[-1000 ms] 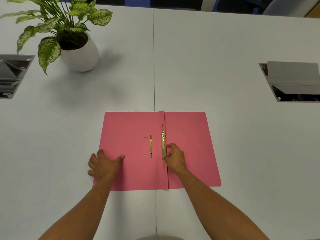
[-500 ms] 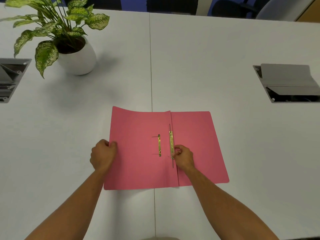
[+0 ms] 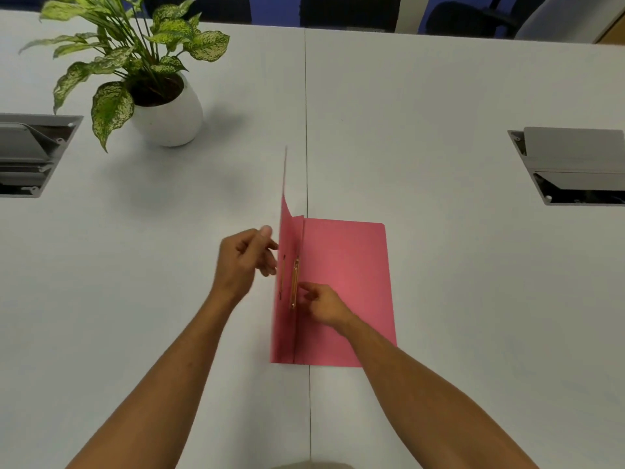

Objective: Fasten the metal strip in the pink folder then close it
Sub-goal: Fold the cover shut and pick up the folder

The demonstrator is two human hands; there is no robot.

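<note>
The pink folder (image 3: pixel 345 286) lies on the white table with its right half flat. Its left flap (image 3: pixel 285 265) stands almost upright, seen nearly edge-on. My left hand (image 3: pixel 245 262) holds that raised flap by its outer edge, fingers pinched on it. A brass metal strip (image 3: pixel 295 282) runs along the spine fold; a second thin brass piece shows on the inside of the raised flap. My right hand (image 3: pixel 324 304) rests on the flat half right beside the strip's lower end, fingers loosely curled, holding nothing that I can see.
A potted plant (image 3: pixel 162 110) in a white pot stands at the back left. Grey cable hatches are set into the table at the far left (image 3: pixel 30 154) and far right (image 3: pixel 571 167). A seam (image 3: pixel 306 130) runs down the table's middle.
My left hand has lifted the folder's left flap from flat on the table to nearly upright, swinging it rightward. My right hand stays by the strip.
</note>
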